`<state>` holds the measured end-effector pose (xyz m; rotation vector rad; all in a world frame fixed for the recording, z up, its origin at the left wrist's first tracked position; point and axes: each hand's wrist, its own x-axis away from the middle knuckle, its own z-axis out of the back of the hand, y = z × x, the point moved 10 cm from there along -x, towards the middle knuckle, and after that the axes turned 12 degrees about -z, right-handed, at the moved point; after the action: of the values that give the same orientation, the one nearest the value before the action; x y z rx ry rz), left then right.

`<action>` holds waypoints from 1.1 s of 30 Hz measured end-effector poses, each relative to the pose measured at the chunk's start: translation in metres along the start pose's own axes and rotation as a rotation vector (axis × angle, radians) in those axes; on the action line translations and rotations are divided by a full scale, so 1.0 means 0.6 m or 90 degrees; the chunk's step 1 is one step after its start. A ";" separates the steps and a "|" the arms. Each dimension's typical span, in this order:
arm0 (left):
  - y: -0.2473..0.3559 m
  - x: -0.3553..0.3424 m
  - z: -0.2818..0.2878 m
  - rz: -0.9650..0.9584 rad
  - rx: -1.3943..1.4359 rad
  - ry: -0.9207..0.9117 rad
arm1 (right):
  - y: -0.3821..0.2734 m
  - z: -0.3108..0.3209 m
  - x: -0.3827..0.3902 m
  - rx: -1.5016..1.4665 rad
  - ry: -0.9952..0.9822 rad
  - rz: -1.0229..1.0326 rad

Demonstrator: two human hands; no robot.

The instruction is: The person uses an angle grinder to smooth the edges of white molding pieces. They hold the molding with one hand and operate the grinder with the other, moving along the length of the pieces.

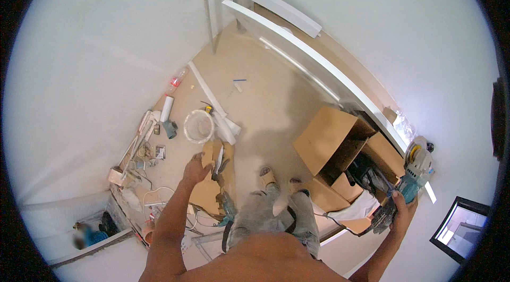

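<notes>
At the right, my right hand [402, 211] is closed around the body of a teal and grey angle grinder [410, 184]. The grinder's head and disc point away from me, close to the end of a long white panel [319, 59]. A dark cord hangs from its rear end. To the left, my left hand [197, 170] has its fingers stretched out over an opened piece of cardboard [204, 194]. Whether the fingertips touch the cardboard I cannot tell. Beside my right hand an open cardboard box [325, 136] holds dark items.
A white bucket [198, 126] stands ahead of my left hand, beside long white strips [207, 91]. Pipes, a plastic bottle [177, 81] and loose cables line the left wall. A white boxy length [287, 12] lies behind the panel. A dark-framed opening [461, 229] is at the right.
</notes>
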<state>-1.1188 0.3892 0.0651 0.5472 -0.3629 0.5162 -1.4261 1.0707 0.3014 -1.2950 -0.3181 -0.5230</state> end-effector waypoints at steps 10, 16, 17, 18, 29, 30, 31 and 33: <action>0.098 -0.347 0.190 -0.136 -0.030 0.012 | -0.029 -0.117 -0.069 -0.028 0.107 -0.113; 0.200 -0.578 0.326 -0.165 -0.023 0.008 | -0.083 -0.243 -0.123 -0.099 0.111 -0.205; 0.220 -0.609 0.344 -0.176 -0.027 0.004 | -0.099 -0.263 -0.133 -0.087 0.112 -0.195; 0.241 -0.646 0.366 -0.179 -0.009 0.012 | -0.114 -0.283 -0.145 -0.083 0.118 -0.182; 0.413 -1.036 0.429 -0.425 -0.321 -0.004 | -0.168 -0.489 -0.151 -0.123 0.212 -0.240; 0.430 -1.063 0.418 -0.478 -0.356 0.000 | -0.180 -0.521 -0.141 -0.159 0.217 -0.233; 0.449 -1.097 0.401 -0.509 -0.359 -0.021 | -0.189 -0.545 -0.133 -0.195 0.252 -0.247; 0.466 -1.135 0.381 -0.542 -0.384 -0.102 | -0.209 -0.590 -0.104 -0.245 0.315 -0.303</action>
<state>-1.8695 0.2147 0.0483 0.1162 -0.3786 -0.4592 -1.5687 0.7182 0.2836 -1.4061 -0.1064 -1.3327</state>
